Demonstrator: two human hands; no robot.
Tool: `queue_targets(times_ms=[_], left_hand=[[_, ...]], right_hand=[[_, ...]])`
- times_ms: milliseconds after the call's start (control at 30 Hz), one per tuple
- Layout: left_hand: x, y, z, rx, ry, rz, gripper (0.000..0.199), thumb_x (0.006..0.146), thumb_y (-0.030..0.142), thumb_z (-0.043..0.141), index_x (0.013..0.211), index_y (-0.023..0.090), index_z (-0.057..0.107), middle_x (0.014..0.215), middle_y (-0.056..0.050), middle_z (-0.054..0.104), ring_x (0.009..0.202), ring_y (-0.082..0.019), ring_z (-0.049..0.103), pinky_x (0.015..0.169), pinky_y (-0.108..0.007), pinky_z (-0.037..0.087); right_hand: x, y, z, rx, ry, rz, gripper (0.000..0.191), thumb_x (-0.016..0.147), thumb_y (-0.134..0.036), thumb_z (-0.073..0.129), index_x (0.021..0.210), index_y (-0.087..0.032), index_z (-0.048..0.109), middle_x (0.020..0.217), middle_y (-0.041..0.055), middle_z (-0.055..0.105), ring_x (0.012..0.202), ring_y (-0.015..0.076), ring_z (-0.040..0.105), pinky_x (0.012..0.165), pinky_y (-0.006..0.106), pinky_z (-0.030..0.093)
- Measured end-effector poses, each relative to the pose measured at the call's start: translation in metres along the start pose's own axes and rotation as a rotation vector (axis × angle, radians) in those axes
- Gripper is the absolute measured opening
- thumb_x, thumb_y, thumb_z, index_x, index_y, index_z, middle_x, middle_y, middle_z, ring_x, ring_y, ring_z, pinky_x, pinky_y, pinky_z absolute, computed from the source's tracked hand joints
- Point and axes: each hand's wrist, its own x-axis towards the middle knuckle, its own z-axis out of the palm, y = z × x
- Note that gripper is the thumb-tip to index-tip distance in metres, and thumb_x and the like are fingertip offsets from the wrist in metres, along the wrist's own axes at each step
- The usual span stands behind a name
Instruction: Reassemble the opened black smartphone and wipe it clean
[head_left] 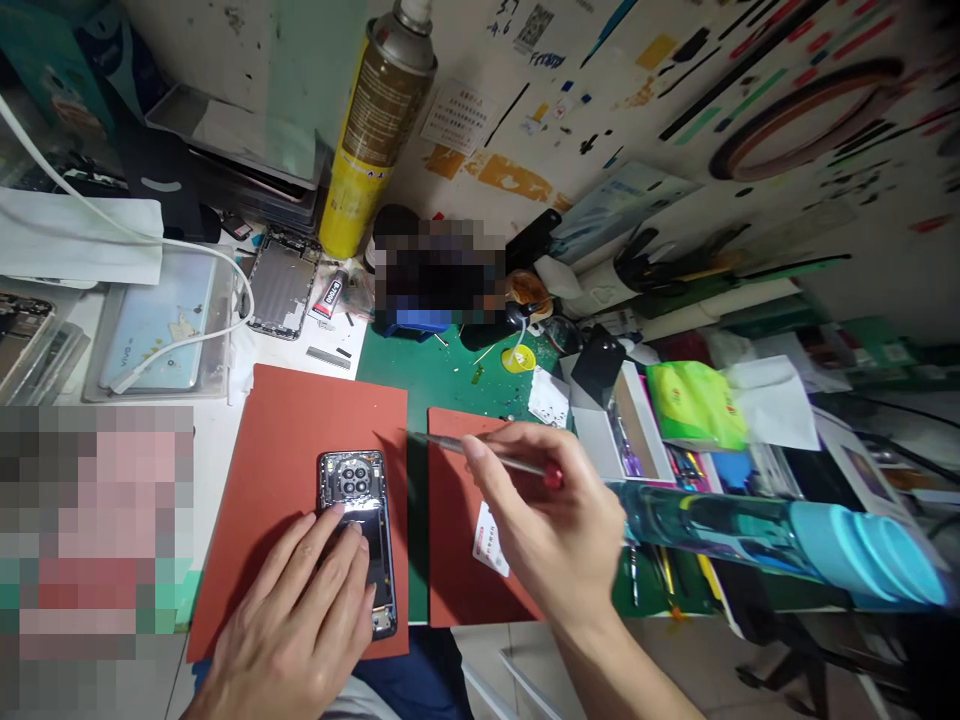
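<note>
A smartphone (384,560) with its back cover off lies on the left reddish-brown mat (315,405), its round camera module at the far end. My left hand (300,610) rests on the phone with fingers stretched out flat, covering part of its middle and left side. Raised over the right-hand mat (465,590), my right hand (555,520) is closed around a slim precision screwdriver (517,462) with a red end cap. Its thin tip points left, beyond the phone's upper right corner and apart from it. A white card (491,540) lies partly behind my right hand.
A tall yellow spray can (360,150) stands at the back. On the left are a phone in a clear case (161,320) and a bare phone frame (281,285). To the right lies a blue water bottle (720,525), near a tool box (645,430) and a green packet (694,405).
</note>
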Motion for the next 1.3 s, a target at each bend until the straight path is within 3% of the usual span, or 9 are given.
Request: queue_targets(times_ms=[133,300,567,733,900,1133,1300], left_hand=[[-0.004,-0.001,-0.003,-0.079,0.012,-0.051,0.032,0.097,0.004,0.067,0.128,-0.001,0.073,0.127,-0.019,0.077,0.126,-0.036,0.065,0.110,-0.056,0.051],[-0.009,-0.004,-0.006,-0.128,0.040,-0.136,0.032,0.096,0.000,0.067,0.126,0.004,0.073,0.118,-0.017,0.077,0.113,-0.030,0.067,0.100,-0.053,0.055],[-0.010,-0.006,-0.007,-0.214,0.096,-0.261,0.038,0.095,-0.002,0.071,0.130,0.012,0.070,0.113,-0.010,0.076,0.107,-0.022,0.069,0.101,-0.042,0.057],[-0.007,-0.004,-0.012,-0.255,0.096,-0.405,0.038,0.102,0.009,0.068,0.138,0.018,0.063,0.116,-0.007,0.075,0.110,-0.019,0.068,0.100,-0.035,0.059],[-0.002,-0.005,-0.016,-0.367,0.066,-0.395,0.030,0.103,0.006,0.064,0.129,0.020,0.064,0.111,-0.005,0.074,0.102,-0.018,0.068,0.092,-0.035,0.058],[0.000,-0.007,-0.017,-0.450,0.066,-0.357,0.025,0.101,-0.004,0.060,0.112,0.018,0.063,0.102,-0.003,0.073,0.095,-0.015,0.065,0.088,-0.035,0.051],[0.001,-0.006,-0.015,-0.420,0.032,-0.372,0.019,0.103,0.001,0.060,0.108,0.019,0.060,0.098,-0.001,0.071,0.091,-0.014,0.063,0.087,-0.034,0.050]], right_hand=[[0.012,0.019,0.024,0.114,-0.008,0.161,0.015,0.093,-0.033,0.079,0.094,-0.024,0.067,0.080,0.0004,0.076,0.069,0.0163,0.074,0.060,0.027,0.058],[0.015,0.027,0.038,0.188,-0.044,0.243,0.019,0.091,-0.038,0.080,0.092,-0.023,0.067,0.078,0.0006,0.074,0.063,0.0143,0.066,0.054,0.027,0.050],[0.004,0.014,0.023,0.416,-0.067,0.425,0.025,0.087,-0.039,0.087,0.091,-0.023,0.068,0.070,-0.0018,0.071,0.062,0.0144,0.065,0.060,0.027,0.055],[-0.029,-0.001,0.010,0.577,-0.242,0.671,0.031,0.086,-0.043,0.089,0.088,-0.021,0.067,0.060,-0.0046,0.062,0.048,0.0128,0.058,0.045,0.024,0.048],[-0.048,-0.010,0.011,0.653,-0.283,0.825,0.038,0.079,-0.047,0.093,0.082,-0.021,0.065,0.055,-0.0047,0.059,0.045,0.0128,0.056,0.039,0.021,0.042],[-0.057,-0.009,0.008,0.630,-0.281,0.774,0.034,0.085,-0.043,0.090,0.082,-0.020,0.065,0.057,-0.0048,0.059,0.046,0.0118,0.058,0.042,0.020,0.045],[-0.060,-0.017,0.001,0.440,-0.205,0.533,0.023,0.090,-0.035,0.085,0.082,-0.021,0.068,0.058,-0.0032,0.063,0.048,0.0118,0.059,0.045,0.021,0.051]])
